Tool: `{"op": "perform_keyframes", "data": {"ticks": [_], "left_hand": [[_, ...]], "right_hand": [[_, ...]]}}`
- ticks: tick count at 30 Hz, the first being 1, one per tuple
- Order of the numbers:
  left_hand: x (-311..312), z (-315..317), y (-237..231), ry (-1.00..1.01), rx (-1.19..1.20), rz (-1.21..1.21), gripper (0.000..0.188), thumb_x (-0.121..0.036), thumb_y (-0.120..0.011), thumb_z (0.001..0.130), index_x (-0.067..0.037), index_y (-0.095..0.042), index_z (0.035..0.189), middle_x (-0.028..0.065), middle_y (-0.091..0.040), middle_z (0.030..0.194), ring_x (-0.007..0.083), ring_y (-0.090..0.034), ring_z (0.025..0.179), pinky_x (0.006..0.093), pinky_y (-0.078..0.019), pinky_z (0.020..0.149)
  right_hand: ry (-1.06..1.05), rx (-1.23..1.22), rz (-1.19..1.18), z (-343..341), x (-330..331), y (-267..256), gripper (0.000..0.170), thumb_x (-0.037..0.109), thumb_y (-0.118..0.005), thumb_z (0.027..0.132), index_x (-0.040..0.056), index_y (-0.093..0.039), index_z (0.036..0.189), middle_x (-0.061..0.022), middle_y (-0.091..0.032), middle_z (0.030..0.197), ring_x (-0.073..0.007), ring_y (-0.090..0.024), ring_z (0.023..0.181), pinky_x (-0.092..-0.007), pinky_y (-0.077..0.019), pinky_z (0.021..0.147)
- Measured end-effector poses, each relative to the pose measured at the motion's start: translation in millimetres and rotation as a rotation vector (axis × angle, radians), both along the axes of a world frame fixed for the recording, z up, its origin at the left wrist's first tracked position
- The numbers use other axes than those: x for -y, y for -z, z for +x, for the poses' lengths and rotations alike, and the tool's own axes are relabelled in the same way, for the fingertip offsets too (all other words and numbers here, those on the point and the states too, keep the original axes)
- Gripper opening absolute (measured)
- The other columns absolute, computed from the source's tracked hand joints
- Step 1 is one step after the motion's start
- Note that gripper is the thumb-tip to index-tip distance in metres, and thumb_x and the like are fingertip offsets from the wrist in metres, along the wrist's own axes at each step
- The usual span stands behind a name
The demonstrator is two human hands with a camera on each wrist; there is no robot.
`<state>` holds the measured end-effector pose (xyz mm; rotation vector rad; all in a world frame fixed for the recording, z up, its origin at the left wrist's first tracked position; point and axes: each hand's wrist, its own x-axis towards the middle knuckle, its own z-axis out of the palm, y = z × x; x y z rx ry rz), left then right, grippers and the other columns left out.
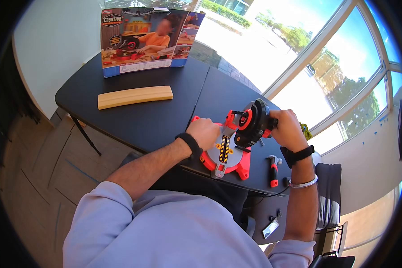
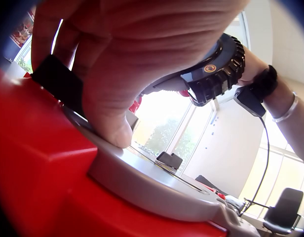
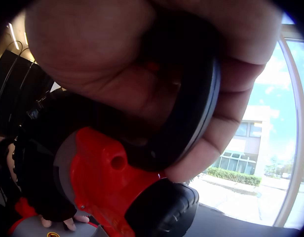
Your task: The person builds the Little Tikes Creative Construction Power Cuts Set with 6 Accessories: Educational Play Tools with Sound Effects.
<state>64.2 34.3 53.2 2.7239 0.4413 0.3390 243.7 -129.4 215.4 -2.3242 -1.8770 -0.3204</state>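
Right hand (image 1: 288,129) grips the saw head (image 1: 252,124); left hand (image 1: 204,134) grips the base (image 1: 244,171); assembly seems finished; the plank (image 1: 135,97), beyond the left hand, awaits loading.

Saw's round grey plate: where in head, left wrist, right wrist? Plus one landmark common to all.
Head: round grey plate, just right of centre.
Left wrist: plate, lower middle.
Right wrist: plate, bottom left, partly cut off.
Shared landmark: black ribbed housing.

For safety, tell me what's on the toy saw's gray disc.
On the gray disc are a striped strip, round yellow marks and the thumb of the left hand. In the head view, that hand and the saw head cover parts of it; anything there is hidden.
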Motion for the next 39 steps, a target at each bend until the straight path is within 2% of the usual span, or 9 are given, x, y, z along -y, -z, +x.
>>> {"op": "perform_keyframes", "data": {"ticks": [7, 16, 25, 32, 38, 39], "left_hand": [[0.8, 0.0, 1.6, -0.027, 0.018, -0.015, 0.029, -0.023, -0.089, 0.080, -0.012, -0.084, 0.107, 0.0194, -0.076, 0.095, 0.0378, -0.074, 0.099, 0.0493, -0.0601, 0.090], [-0.5, 0.3, 1.8, -0.008, -0.001, -0.010, 0.029, -0.022, -0.089, 0.079, -0.011, -0.085, 0.106, 0.0179, -0.076, 0.094, 0.0371, -0.074, 0.097, 0.0476, -0.0593, 0.090], [-0.6, -2.3, 0.1, -0.018, 0.035, -0.007, 0.032, -0.022, -0.090, 0.077, -0.011, -0.086, 0.108, 0.0182, -0.078, 0.094, 0.0362, -0.076, 0.093, 0.0462, -0.0599, 0.088], [-2.1, -2.2, 1.5, -0.003, 0.074, 0.028, 0.031, -0.022, -0.090, 0.078, -0.012, -0.086, 0.108, 0.0187, -0.079, 0.091, 0.0367, -0.077, 0.091, 0.0459, -0.0611, 0.087], [-21.9, 9.0, -10.3, 0.043, -0.028, 0.050, 0.041, -0.031, -0.093, 0.075, -0.009, -0.085, 0.108, 0.0163, -0.081, 0.096, 0.0359, -0.078, 0.094, 0.0433, -0.0615, 0.089], [-32.9, 16.1, -17.4, 0.071, -0.013, -0.017, 0.045, -0.034, -0.094, 0.074, -0.007, -0.084, 0.109, 0.0162, -0.081, 0.100, 0.0353, -0.078, 0.098, 0.0429, -0.0614, 0.091]], "right_hand": [[-0.023, 0.012, 0.011, -0.7, 0.9, 5.2, 0.033, -0.007, -0.063, 0.068, 0.0038, -0.080, 0.095, -0.0267, -0.068, 0.079, -0.0491, -0.067, 0.083, -0.0535, -0.0551, 0.078], [-0.018, -0.013, 0.025, -4.8, 3.4, 8.7, 0.041, -0.006, -0.064, 0.068, 0.0077, -0.083, 0.102, -0.0262, -0.069, 0.079, -0.0480, -0.068, 0.081, -0.0518, -0.0561, 0.078], [-0.001, 0.049, -0.004, -3.7, 2.0, 8.8, 0.042, -0.005, -0.065, 0.070, 0.0076, -0.083, 0.105, -0.0259, -0.070, 0.081, -0.0469, -0.070, 0.084, -0.0496, -0.0583, 0.081], [0.021, -0.048, 0.025, -5.2, 7.2, 14.7, 0.042, -0.005, -0.065, 0.070, 0.0081, -0.083, 0.106, -0.0261, -0.072, 0.085, -0.0463, -0.071, 0.085, -0.0498, -0.0588, 0.083], [-0.044, -0.027, 0.063, -1.9, 2.2, 13.0, 0.038, -0.006, -0.065, 0.070, 0.0070, -0.082, 0.101, -0.0250, -0.071, 0.082, -0.0465, -0.070, 0.084, -0.0502, -0.0585, 0.081], [-0.038, -0.031, 0.038, 0.2, 0.6, 12.0, 0.036, -0.005, -0.065, 0.070, 0.0065, -0.082, 0.100, -0.0250, -0.071, 0.083, -0.0469, -0.070, 0.086, -0.0509, -0.0584, 0.082]]}}
